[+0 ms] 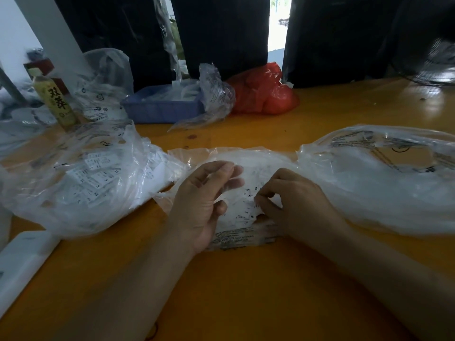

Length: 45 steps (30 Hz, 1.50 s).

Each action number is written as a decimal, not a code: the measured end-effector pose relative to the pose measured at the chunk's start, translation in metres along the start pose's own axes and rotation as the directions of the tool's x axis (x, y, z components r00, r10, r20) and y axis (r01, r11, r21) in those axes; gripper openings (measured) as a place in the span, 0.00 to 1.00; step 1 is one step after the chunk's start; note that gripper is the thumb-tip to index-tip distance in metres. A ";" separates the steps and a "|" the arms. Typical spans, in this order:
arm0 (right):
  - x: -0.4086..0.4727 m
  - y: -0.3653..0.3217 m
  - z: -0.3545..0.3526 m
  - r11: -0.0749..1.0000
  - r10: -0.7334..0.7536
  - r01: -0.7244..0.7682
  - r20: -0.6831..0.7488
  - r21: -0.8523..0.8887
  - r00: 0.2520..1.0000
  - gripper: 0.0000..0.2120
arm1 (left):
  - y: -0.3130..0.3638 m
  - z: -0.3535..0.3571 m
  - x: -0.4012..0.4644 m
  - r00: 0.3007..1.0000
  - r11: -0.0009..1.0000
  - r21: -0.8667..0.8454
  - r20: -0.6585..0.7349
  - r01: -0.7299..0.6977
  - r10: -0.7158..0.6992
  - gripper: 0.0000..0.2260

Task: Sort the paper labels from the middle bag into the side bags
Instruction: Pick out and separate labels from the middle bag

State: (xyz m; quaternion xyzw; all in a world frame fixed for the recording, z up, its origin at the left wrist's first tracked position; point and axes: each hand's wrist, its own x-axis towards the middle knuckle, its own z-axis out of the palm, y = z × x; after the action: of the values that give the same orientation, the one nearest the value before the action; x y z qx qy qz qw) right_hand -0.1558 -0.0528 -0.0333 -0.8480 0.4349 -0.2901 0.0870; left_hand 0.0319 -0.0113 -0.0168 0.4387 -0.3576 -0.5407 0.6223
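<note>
Two bare forearms reach in over the orange table, with no sleeves showing. The left hand and right hand wear no gloves or rings. A thin dark band crosses the left forearm at the table's near edge.

Dim indoor light. A bright, overexposed gap between black hanging curtains at the far side washes out. Soft glare sits on the orange wooden table far right. Edges bend and blur from wide-angle distortion; clear plastic bags look hazy.
</note>
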 end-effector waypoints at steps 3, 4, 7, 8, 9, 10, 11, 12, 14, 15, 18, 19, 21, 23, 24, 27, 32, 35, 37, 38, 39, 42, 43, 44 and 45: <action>0.000 0.001 -0.004 0.983 0.113 -0.098 -0.096 0.153 0.989 0.04 | 0.000 -0.001 0.001 1.000 0.996 -0.082 -0.011 0.021 -0.022 0.04; 0.000 0.002 -0.007 0.956 0.188 -0.150 -0.134 0.250 0.973 0.06 | -0.001 -0.001 0.001 1.000 0.994 -0.112 -0.016 0.022 -0.024 0.05; 0.003 0.003 -0.014 0.807 0.375 -0.231 -0.169 0.544 0.912 0.05 | -0.004 0.001 0.002 1.000 0.986 -0.165 -0.023 0.012 -0.016 0.05; 0.004 0.004 -0.016 0.750 0.406 -0.236 -0.148 0.618 0.902 0.05 | -0.006 0.001 0.003 0.999 0.987 -0.158 -0.028 0.017 -0.022 0.06; 0.004 0.006 -0.018 0.692 0.424 -0.233 -0.125 0.683 0.897 0.03 | -0.008 0.000 0.003 0.999 0.990 -0.138 -0.030 0.030 -0.035 0.06; 0.004 0.007 -0.020 0.638 0.436 -0.228 -0.101 0.735 0.894 0.02 | -0.010 0.000 0.004 0.998 0.993 -0.110 -0.027 0.049 -0.053 0.06; 0.004 0.008 -0.021 0.599 0.440 -0.224 -0.082 0.769 0.894 0.03 | -0.012 0.000 0.004 0.997 0.994 -0.083 -0.021 0.068 -0.070 0.07; 0.004 0.008 -0.021 0.580 0.439 -0.222 -0.071 0.784 0.896 0.05 | -0.013 0.000 0.004 0.997 0.995 -0.067 -0.014 0.079 -0.080 0.07; 0.003 0.009 -0.020 0.589 0.423 -0.216 -0.070 0.779 0.903 0.11 | -0.011 0.001 0.003 0.997 0.995 -0.070 -0.003 0.071 -0.072 0.09; 0.003 0.010 -0.019 0.594 0.414 -0.209 -0.072 0.777 0.907 0.13 | -0.010 0.002 0.002 0.998 0.996 -0.063 -0.003 0.062 -0.062 0.10; 0.003 0.010 -0.019 0.616 0.396 -0.200 -0.080 0.762 0.915 0.12 | -0.007 0.002 0.000 0.998 0.999 -0.005 -0.010 0.054 -0.054 0.10; 0.002 0.010 -0.018 0.652 0.387 -0.208 -0.084 0.729 0.918 0.09 | -0.007 0.002 0.000 0.999 0.999 -0.001 -0.010 0.052 -0.052 0.09; 0.001 0.010 -0.017 0.774 0.346 -0.222 -0.103 0.593 0.932 0.06 | -0.008 0.002 0.001 0.999 0.999 -0.014 -0.017 0.041 -0.041 0.08; 0.000 0.009 -0.017 0.874 0.288 -0.215 -0.109 0.435 0.951 0.08 | -0.009 0.002 0.001 0.999 0.999 -0.039 -0.023 0.023 -0.024 0.08; 0.000 0.007 -0.016 0.898 0.260 -0.205 -0.093 0.389 0.961 0.09 | -0.009 0.003 0.001 1.000 0.999 -0.051 -0.024 0.012 -0.013 0.08; 0.000 0.007 -0.014 0.930 0.200 -0.190 0.001 0.315 0.980 0.07 | -0.010 0.002 0.002 1.000 0.997 -0.074 -0.022 -0.005 0.003 0.09; 0.002 0.011 -0.013 0.903 0.248 -0.228 -0.007 0.363 0.969 0.05 | -0.010 0.004 0.000 0.999 0.995 -0.097 0.026 0.037 -0.034 0.13; 0.002 0.013 -0.015 0.831 0.292 -0.232 -0.043 0.506 0.955 0.09 | -0.012 0.004 0.000 0.998 0.994 -0.095 0.035 0.051 -0.048 0.10; 0.001 0.014 -0.018 0.769 0.313 -0.217 -0.058 0.601 0.948 0.06 | -0.013 0.005 0.000 0.999 0.996 -0.078 0.026 0.046 -0.044 0.07; 0.000 0.015 -0.020 0.737 0.321 -0.207 -0.064 0.643 0.945 0.06 | -0.012 0.005 0.000 0.999 0.998 -0.057 0.029 0.041 -0.039 0.07; 0.000 0.015 -0.021 0.712 0.329 -0.196 -0.074 0.674 0.942 0.05 | -0.012 0.005 0.000 0.999 0.999 -0.033 0.037 0.037 -0.036 0.07; -0.001 0.012 -0.024 0.715 0.351 -0.162 -0.149 0.680 0.924 0.04 | -0.012 0.005 -0.001 0.999 1.000 0.016 0.048 0.012 -0.012 0.10; -0.001 0.010 -0.024 0.731 0.353 -0.155 -0.175 0.665 0.919 0.03 | -0.012 0.005 -0.001 0.999 1.000 0.011 0.041 0.004 -0.005 0.10; 0.000 0.009 -0.024 0.743 0.355 -0.152 -0.190 0.652 0.915 0.02 | -0.012 0.005 -0.001 0.999 1.000 -0.003 0.034 0.000 0.000 0.10; 0.000 0.008 -0.024 0.749 0.354 -0.149 -0.199 0.645 0.914 0.02 | -0.012 0.006 -0.001 1.000 1.000 -0.022 0.030 -0.003 0.004 0.11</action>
State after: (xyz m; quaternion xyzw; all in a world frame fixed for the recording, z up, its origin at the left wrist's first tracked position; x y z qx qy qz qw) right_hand -0.1745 -0.0547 -0.0171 -0.6489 0.4354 -0.5301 0.3291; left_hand 0.0224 -0.0118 -0.0260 0.4232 -0.3618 -0.5499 0.6226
